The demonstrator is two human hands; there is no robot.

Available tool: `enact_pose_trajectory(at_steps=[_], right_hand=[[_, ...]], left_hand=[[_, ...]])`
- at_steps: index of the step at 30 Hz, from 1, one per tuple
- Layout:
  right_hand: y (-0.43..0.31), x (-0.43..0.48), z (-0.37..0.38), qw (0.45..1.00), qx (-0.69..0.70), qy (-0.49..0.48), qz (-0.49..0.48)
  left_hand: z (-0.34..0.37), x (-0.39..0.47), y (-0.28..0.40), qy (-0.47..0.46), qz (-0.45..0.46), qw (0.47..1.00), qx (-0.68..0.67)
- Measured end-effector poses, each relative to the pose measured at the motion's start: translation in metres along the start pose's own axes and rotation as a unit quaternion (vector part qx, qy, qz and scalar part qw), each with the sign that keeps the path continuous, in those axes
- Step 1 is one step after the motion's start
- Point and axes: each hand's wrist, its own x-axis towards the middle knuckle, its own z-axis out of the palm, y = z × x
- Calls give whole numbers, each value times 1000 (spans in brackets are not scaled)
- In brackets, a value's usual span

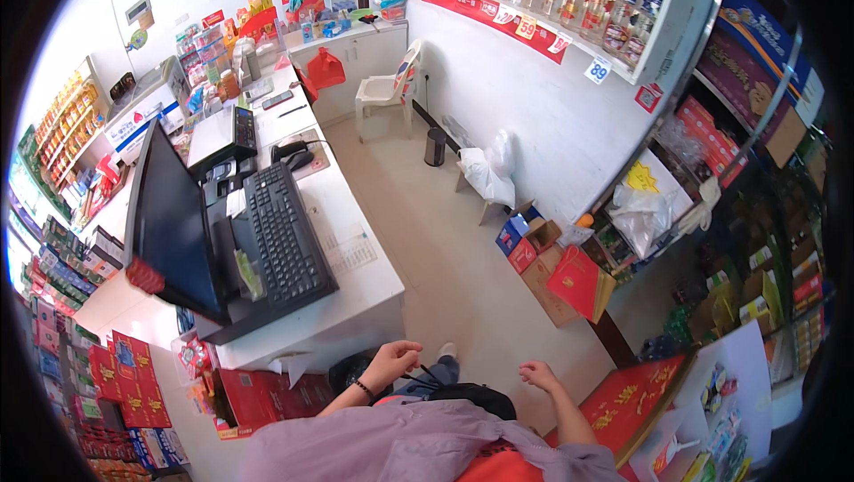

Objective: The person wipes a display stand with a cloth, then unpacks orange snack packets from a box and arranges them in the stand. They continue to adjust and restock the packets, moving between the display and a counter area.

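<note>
My left hand (396,358) hangs in front of my body with its fingers loosely curled and nothing visible in it. A dark bead bracelet (363,388) circles that wrist. The nearest furniture to it is the corner of a white counter (377,292). My right hand (539,375) is raised over the floor, also loosely curled and with no object visible in it. Between the hands, a black bag (474,396) with dark cords lies against my waist. On the counter are a black keyboard (280,235), a monitor (177,222), a barcode scanner (288,150) and a weighing scale (223,135).
A tiled aisle (427,235) runs ahead to a white plastic chair (390,88). Cardboard boxes (544,275) with a red gift bag (577,282) on top line the right side. Red boxes stand low at left (267,395) and right (627,395). Bottles (580,2) fill a wall shelf.
</note>
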Motion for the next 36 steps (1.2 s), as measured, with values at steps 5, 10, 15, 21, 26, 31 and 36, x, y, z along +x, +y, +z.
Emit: enact_pose_trajectory(at_steps=[5, 10, 15, 21, 26, 31, 36], right_hand=[[-60, 82, -63, 995, -74, 4, 72], [-96, 147, -146, 999, 38, 25, 24], [-83, 208, -164, 976, 126, 137, 111], [-131, 339, -185, 970, 113, 103, 191], [-247, 489, -224, 988, 53, 65, 131], [-394, 665, -212, 983, -181, -8, 17], [-538, 800, -139, 970, -195, -92, -117]], left_hand=[[-3, 107, 70, 13, 108, 994, -12], [1, 210, 154, 47, 186, 981, 2], [11, 273, 222, 40, 217, 975, 32], [-27, 342, 270, 65, 201, 973, 94], [-75, 412, 318, 192, 153, 967, 66], [-122, 468, 366, 260, 193, 945, 42], [-209, 515, 377, 319, 158, 934, 19]])
